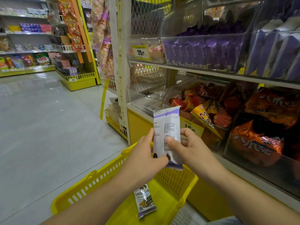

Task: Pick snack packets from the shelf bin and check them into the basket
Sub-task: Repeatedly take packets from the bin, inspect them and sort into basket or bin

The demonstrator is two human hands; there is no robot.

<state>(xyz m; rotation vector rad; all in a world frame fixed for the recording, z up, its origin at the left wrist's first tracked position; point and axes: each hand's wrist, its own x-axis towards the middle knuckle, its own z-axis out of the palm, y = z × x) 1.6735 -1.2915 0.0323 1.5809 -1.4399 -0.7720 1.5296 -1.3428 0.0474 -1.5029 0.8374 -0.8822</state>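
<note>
Two bare forearms reach in from the near edge and meet over a yellow plastic basket (90,181), which sits low at near centre on the pale tiled floor (48,119). Both hands grasp one white and purple snack packet (167,127), held upright above the basket's far rim with its printed back toward the camera. The left hand (146,153) clasps the packet's left edge and lower part, and the right hand (188,150) pinches its right side, with the thumb pressed on the front and the fingers curled behind. Inside the basket lies a second snack packet (144,200), flat on the bottom, with a purple end and a green picture. To the right stands the shelf (211,73). Its upper level carries a clear bin of purple packets (203,51), with a yellow price tag (140,52) on the bin just to the left. The lower level carries a clear bin of orange and red packets (203,108) just beyond the held packet. More stocked shelves (24,51) stand far left across the aisle.
</note>
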